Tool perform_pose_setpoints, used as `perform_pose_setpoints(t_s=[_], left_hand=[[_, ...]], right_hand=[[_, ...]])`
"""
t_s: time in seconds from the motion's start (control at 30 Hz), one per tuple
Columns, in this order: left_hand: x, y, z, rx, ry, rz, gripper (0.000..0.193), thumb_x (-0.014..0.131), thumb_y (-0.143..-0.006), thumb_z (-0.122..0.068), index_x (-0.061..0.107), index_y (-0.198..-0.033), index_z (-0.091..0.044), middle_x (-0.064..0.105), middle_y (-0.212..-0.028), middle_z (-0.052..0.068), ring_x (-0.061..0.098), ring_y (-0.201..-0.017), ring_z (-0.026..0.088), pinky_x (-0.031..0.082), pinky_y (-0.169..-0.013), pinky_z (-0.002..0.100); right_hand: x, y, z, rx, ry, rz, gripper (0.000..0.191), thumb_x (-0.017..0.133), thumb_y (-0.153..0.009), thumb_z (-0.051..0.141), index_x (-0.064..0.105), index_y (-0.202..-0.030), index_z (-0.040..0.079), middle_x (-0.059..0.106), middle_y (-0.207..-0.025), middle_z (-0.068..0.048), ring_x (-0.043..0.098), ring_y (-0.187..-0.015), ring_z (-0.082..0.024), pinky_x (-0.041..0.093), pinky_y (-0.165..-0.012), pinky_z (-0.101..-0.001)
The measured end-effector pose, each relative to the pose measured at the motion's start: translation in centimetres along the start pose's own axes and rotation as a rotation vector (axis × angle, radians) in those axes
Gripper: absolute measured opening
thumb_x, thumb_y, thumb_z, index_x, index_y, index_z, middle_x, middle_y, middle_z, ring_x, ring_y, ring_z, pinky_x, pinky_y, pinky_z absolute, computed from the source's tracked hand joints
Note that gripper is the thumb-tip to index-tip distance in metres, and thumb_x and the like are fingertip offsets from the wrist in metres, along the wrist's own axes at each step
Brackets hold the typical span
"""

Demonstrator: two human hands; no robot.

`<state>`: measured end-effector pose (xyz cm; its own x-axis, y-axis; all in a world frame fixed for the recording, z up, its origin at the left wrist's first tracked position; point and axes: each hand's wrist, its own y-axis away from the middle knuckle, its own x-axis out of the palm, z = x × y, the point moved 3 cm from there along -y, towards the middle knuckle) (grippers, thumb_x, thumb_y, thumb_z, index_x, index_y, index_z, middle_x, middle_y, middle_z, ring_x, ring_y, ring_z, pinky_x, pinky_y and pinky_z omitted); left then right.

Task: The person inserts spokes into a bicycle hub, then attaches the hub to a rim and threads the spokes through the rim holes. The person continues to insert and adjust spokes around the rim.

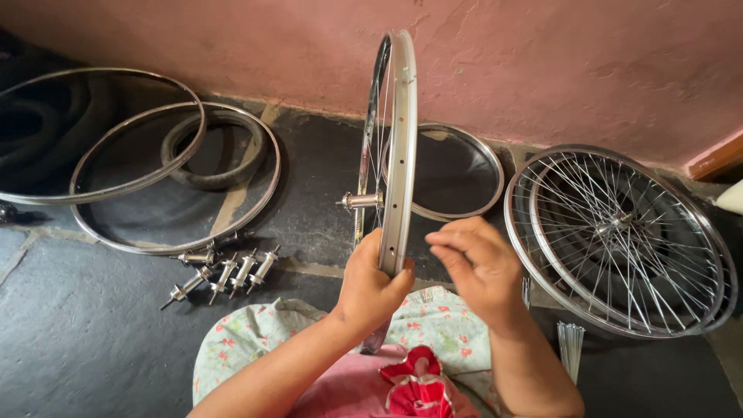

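The left hand holds the upright wheel rim tight near its bottom; the right hand, fingers pinched, is just beside it.

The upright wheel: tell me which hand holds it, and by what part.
The left hand grips the upright wheel by its rim, low down. The right hand hovers beside the rim, fingers pinched; anything in them is too small to tell.

An upright wheel rim is held at centre above the lap, between the left hand and right hand. Bare rims lie on the floor at left, hubs before them; spoked wheels lie at right, loose spokes before them.
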<state>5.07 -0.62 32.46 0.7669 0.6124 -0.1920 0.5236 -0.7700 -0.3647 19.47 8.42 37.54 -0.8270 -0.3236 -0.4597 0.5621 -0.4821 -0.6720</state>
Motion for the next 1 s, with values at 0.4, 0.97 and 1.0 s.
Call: perform_pose_setpoints(t_s=[0.4, 0.97, 1.0], left_hand=[[0.3, 0.4, 0.4, 0.134, -0.020, -0.023, 0.023, 0.074, -0.081, -0.015, 0.060, -0.098, -0.006, 0.064, -0.089, 0.015, 0.063, -0.087, 0.039, 0.050, -0.074, 0.046], [0.6, 0.7, 1.0, 0.101, -0.052, -0.010, 0.024, 0.071, -0.084, -0.015, 0.057, -0.101, -0.006, 0.064, -0.091, 0.016, 0.061, -0.091, 0.042, 0.050, -0.076, 0.048], [0.7, 0.8, 1.1, 0.095, -0.048, -0.006, 0.022, 0.070, -0.084, -0.015, 0.057, -0.100, -0.006, 0.065, -0.091, 0.016, 0.061, -0.091, 0.042, 0.050, -0.076, 0.048]], right_hand=[[2.8, -1.1, 4.1, -0.298, 0.214, 0.115, 0.019, 0.074, -0.085, 0.000, 0.066, -0.102, 0.005, 0.061, -0.099, -0.009, 0.063, -0.094, -0.030, 0.049, -0.083, -0.0422], [2.4, -2.0, 5.7, -0.475, 0.340, 0.128, 0.021, 0.077, -0.080, 0.003, 0.065, -0.097, 0.002, 0.062, -0.093, -0.009, 0.065, -0.086, -0.029, 0.054, -0.075, -0.0405], [2.6, -1.9, 5.7, -0.465, 0.348, 0.114, 0.020, 0.078, -0.081, 0.004, 0.065, -0.095, 0.003, 0.061, -0.091, -0.009, 0.065, -0.084, -0.029, 0.054, -0.073, -0.0405]])
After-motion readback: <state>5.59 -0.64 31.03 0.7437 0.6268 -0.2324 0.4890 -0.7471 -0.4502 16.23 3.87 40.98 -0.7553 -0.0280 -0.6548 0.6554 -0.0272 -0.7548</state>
